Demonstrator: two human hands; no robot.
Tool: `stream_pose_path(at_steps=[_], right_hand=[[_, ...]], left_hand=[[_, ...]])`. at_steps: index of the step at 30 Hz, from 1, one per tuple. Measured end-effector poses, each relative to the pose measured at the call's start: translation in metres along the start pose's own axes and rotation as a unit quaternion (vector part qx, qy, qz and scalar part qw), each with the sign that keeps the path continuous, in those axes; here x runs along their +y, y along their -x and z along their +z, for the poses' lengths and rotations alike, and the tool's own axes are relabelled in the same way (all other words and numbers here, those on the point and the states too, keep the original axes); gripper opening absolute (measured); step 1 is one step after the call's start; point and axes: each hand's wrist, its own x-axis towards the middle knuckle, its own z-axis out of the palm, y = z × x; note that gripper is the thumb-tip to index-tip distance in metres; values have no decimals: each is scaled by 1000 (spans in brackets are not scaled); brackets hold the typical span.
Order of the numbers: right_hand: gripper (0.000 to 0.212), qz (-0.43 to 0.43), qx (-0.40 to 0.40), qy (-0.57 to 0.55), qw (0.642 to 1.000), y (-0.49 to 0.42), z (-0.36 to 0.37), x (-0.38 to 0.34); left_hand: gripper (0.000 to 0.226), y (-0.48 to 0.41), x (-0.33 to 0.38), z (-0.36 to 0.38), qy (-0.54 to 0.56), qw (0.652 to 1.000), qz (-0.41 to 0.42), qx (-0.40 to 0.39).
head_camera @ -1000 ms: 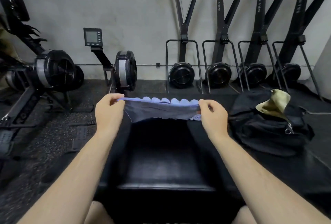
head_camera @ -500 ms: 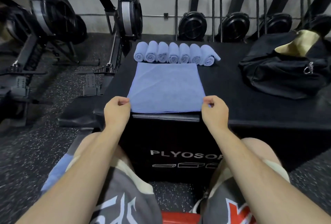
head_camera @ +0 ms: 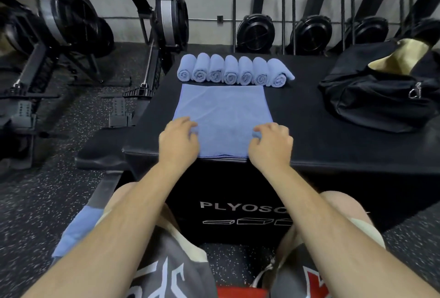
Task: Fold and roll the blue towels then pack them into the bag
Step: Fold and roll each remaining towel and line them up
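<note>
Both hands moved inward onto flat towel | left hand, right hand grips seemingly pinching cloth | rolled towels behind

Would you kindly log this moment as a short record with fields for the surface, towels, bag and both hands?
surface: black padded box
flat towel: blue towel spread out, near edge at the box's front edge
rolled towels: seven rolls in a row behind the flat towel
bag: black bag on the box, to the right, apart from the towels
left hand: left hand on the flat towel's near left part, fingers curled
right hand: right hand on its near right part, fingers bunching the cloth
</note>
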Motion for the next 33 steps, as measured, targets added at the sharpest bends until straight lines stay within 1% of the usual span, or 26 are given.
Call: stream_pose_path(at_steps=[2, 4, 8, 10, 11, 13, 15, 16, 18, 19, 20, 21, 23, 24, 26, 28, 30, 31, 33], right_hand=[[40, -69, -43, -16, 997, -5, 15, -23], [43, -115, -81, -33, 990, -9, 30, -45], [47, -157, -131, -26, 979, -32, 54, -76], [49, -176, -151, -8, 973, -46, 64, -83], [51, -179, -158, -3, 971, -52, 69, -85], [51, -173, -153, 7, 973, -54, 73, -80], [44, -166, -113, 20, 979, -56, 79, -79], [40, -166, -96, 33, 981, -58, 81, -81], [40, -162, -79, 43, 983, -72, 84, -93], [43, -162, -79, 34, 983, -82, 86, -99], [44, -163, -88, 19, 982, -93, 88, -104], [44, -163, -107, 4, 981, -104, 91, -108], [47, -155, -154, -11, 976, -119, 97, -109], [49, -153, -172, -7, 973, -122, 101, -108], [53, -153, -183, 10, 971, -120, 108, -103], [55, -152, -180, 19, 972, -117, 112, -101], [56, -153, -177, 28, 972, -117, 112, -102], [56, -153, -175, 32, 972, -117, 112, -102], [57, -155, -176, 33, 972, -117, 112, -103]], left_hand=[[40, -10, 10, 12, -43, 995, 51, -74], [46, -19, 12, 20, -90, 986, 58, -125], [49, -37, -3, 30, -101, 982, 31, -154], [47, -40, -13, 29, -148, 978, 25, -144], [45, -39, -19, 26, -177, 975, 24, -136], [38, -32, -24, 20, -195, 974, 24, -114], [25, -37, -26, 17, -212, 974, 36, -69], [23, -45, -25, 18, -216, 974, 45, -51], [27, -68, -25, 26, -175, 981, 78, -24], [34, -83, -25, 32, -139, 985, 99, -24], [43, -98, -25, 36, -111, 986, 121, -34], [46, -113, -24, 39, -98, 985, 128, -63], [42, -139, -28, 47, -113, 976, 124, -141], [42, -149, -32, 51, -127, 970, 127, -164], [47, -162, -43, 56, -135, 963, 120, -198], [51, -172, -54, 62, -113, 969, 83, -205], [51, -184, -59, 65, -97, 976, 48, -192], [51, -190, -58, 66, -101, 976, 41, -186], [50, -198, -51, 70, -121, 974, 59, -181]])
